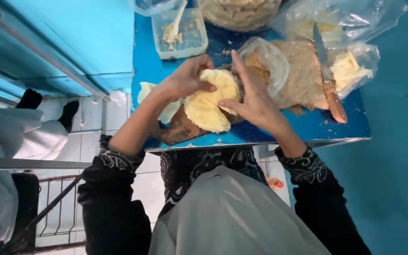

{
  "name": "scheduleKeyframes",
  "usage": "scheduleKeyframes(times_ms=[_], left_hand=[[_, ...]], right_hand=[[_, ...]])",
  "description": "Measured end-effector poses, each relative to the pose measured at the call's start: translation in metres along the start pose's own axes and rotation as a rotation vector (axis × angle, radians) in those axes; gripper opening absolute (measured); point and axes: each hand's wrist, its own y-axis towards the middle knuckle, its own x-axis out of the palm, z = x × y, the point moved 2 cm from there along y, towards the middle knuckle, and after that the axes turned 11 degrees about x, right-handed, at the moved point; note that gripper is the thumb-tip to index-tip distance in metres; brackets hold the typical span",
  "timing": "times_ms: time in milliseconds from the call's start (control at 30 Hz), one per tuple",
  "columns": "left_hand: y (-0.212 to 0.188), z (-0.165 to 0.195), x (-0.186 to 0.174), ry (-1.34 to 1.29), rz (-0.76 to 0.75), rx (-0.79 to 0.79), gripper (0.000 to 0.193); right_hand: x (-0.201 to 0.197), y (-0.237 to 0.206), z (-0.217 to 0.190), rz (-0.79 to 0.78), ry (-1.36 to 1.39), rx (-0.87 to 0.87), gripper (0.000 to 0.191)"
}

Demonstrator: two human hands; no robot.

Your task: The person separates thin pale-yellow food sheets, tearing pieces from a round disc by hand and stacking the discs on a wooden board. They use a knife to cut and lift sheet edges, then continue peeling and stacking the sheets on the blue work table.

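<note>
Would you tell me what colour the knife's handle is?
The knife handle is reddish-brown, like wood, seen in the head view.

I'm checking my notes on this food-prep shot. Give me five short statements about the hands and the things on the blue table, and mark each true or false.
1. Both hands, left hand and right hand, touch the pale yellow dough round. True.
2. The knife is held in the right hand. False: it lies untouched on the plastic bags, its brown handle toward the table edge.
3. The clear plastic tub holds a spoon. True.
4. The table is red. False: it is blue.
5. The dough round sits inside the tub. False: it is held over a brown board near the table's front edge.
</note>
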Motion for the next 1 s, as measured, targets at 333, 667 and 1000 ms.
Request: scheduleKeyframes(times_ms=[333,667,1000], left_hand=[[-0.001,0.003,0.007,-0.223,0.077,-0.025,0.059],[-0.052,0.043,0.057,1.147,0.343,0.514,0.039],[-0.090,0.036,0.092,1.369,0.074,0.366,0.041]], right_hand=[[-0.010,0.024,0.020,-0.050,0.381,0.345,0.097],[-0.020,0.042,0.008,-0.092,0.034,0.171,0.092],[-0.084,0.077,0.020,0.043,-0.334,0.216,0.050]])
